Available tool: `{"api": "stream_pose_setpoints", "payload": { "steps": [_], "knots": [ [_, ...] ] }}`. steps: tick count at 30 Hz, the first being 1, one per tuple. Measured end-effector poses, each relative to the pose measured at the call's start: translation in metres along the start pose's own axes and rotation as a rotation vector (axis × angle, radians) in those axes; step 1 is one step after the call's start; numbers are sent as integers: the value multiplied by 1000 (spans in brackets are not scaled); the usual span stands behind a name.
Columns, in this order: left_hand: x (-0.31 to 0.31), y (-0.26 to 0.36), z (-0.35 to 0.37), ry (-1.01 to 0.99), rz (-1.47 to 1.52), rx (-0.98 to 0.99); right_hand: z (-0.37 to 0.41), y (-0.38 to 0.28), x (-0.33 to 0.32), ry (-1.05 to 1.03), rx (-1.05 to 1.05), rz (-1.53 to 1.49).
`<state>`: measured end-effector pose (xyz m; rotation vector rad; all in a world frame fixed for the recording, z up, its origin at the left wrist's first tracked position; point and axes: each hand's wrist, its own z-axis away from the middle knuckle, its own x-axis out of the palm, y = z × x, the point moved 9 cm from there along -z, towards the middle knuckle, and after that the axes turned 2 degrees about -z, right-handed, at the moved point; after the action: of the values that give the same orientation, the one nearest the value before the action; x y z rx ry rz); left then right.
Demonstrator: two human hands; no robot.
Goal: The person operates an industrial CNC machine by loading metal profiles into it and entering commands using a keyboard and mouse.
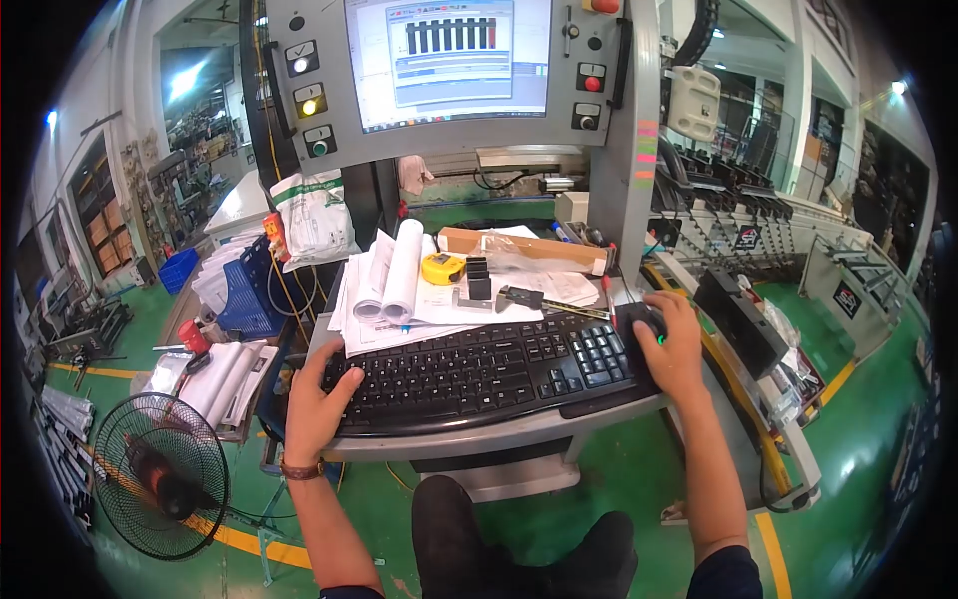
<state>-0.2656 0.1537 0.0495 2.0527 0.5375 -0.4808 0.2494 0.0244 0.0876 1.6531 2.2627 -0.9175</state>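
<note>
We look down into a workshop with a green floor (639, 479) marked by yellow lines. Ahead of us, a grey control panel (419, 147) with lit buttons frames a bright screen (454, 65) showing an open window. Below it, a black keyboard (449, 374) lies along the near edge of a narrow desk (479, 437). At its left end we find the person's left hand (316, 399), thumb and fingers apart, resting there without grasping anything. Just beyond the keyboard's right end, the right hand (679, 344) curls around a dark mouse (643, 321) with a small green light. Behind the keyboard we see rolled papers (402, 272) on loose sheets (364, 337), with a yellow tape measure (440, 269) beside the rolls. A round fan (162, 477) stands at lower left.
</note>
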Motion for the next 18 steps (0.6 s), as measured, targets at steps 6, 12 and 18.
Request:
{"api": "stream_pose_setpoints", "payload": {
  "steps": [6, 12, 18],
  "knots": [
    [-1, 14, 0, 11, 43, 20, 9, 27, 11, -151, 210, -36],
    [-1, 12, 0, 12, 38, 10, 8, 22, 17, -196, 152, -83],
    [-2, 14, 0, 26, 54, 23, 7, 19, 19, -219, 126, -75]
  ]
}}
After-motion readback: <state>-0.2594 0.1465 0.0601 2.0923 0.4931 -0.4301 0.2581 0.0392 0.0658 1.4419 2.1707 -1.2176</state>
